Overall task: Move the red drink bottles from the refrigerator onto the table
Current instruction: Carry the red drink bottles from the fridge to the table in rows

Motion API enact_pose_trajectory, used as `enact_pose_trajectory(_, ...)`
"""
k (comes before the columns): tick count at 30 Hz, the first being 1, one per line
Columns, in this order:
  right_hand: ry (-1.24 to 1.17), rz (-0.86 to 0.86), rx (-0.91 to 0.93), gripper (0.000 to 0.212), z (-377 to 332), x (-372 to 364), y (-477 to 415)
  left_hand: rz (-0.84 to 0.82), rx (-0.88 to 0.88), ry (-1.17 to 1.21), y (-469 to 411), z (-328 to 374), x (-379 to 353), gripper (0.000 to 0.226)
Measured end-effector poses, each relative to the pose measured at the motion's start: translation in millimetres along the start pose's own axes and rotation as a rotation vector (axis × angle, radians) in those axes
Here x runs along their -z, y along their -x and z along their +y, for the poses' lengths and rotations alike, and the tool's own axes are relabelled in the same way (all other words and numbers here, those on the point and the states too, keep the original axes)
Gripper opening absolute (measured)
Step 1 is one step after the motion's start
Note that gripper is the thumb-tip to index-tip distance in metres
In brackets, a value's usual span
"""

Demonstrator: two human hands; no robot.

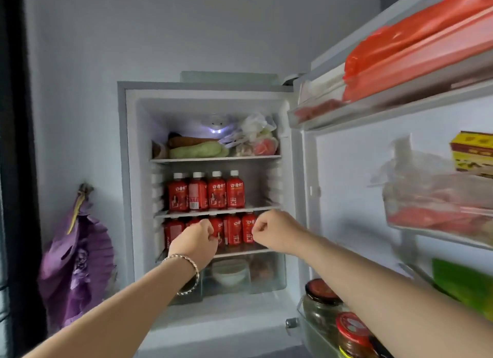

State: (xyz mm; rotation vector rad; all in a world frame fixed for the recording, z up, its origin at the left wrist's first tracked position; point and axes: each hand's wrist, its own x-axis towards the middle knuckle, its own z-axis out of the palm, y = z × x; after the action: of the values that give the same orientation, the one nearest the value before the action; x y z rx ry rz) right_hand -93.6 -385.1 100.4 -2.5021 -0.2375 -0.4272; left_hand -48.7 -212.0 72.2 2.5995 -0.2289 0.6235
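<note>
- While you reach into the refrigerator (pixel 132 171), red drink bottles (pixel 217 195) stand on its middle shelf (pixel 266 207) and lower shelf (pixel 240 252).
- Left grip (pixel 196 237): curled against a lower-shelf bottle; hold cannot be told.
- Right grip (pixel 272 229): curled closed, empty, at the lower shelf's right end.

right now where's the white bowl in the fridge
Head view: the white bowl sits in the refrigerator's bottom compartment, near centre, directly below the lower shelf of red drink bottles and just right of the left hand's wrist.
</note>
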Motion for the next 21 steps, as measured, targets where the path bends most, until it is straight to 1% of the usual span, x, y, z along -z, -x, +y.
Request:
enact_pose_trajectory(2, 0.035, 0.012, -0.009, 0.020, 4, -16, -51, 0.006, -0.003, 0.032, -42, -18, -7, 0.030)
enact_pose_trajectory(4, 0.060, 0.053, -0.016, 0.023, 11, -27, -94, 0.019, -0.023, 0.040, -78, -31, -11, 0.042)
enact_pose_trajectory(9, 0.106, 0.132, -0.063, 0.036, 30, -55, -187, 0.049, -0.028, 0.099, -165, -51, -28, 0.045)
enact_pose_trajectory(12, 0.126, 0.164, -0.056, 0.052, 41, -67, -235, 0.106, -0.062, 0.025, -211, -56, -40, 0.053)
enact_pose_trajectory(15, 0.101, 0.164, -0.061, 0.066, 50, -74, -284, 0.147, -0.025, -0.014, -250, -54, -54, 0.057)
enact_pose_trajectory(17, 0.075, 0.161, -0.053, 0.065, 55, -77, -316, 0.135, 0.023, -0.028, -276, -50, -65, 0.062)
enact_pose_trajectory(18, 0.067, 0.164, -0.035, 0.060, 57, -78, -331, 0.126, 0.047, -0.053, -289, -46, -71, 0.065)
enact_pose_trajectory(20, 0.054, 0.160, 0.013, 0.051, 62, -81, -355, 0.105, 0.106, -0.134, -313, -39, -81, 0.073)
enact_pose_trajectory(21, 0.049, 0.148, 0.029, 0.053, 64, -82, -363, 0.089, 0.141, -0.176, -321, -36, -83, 0.079)
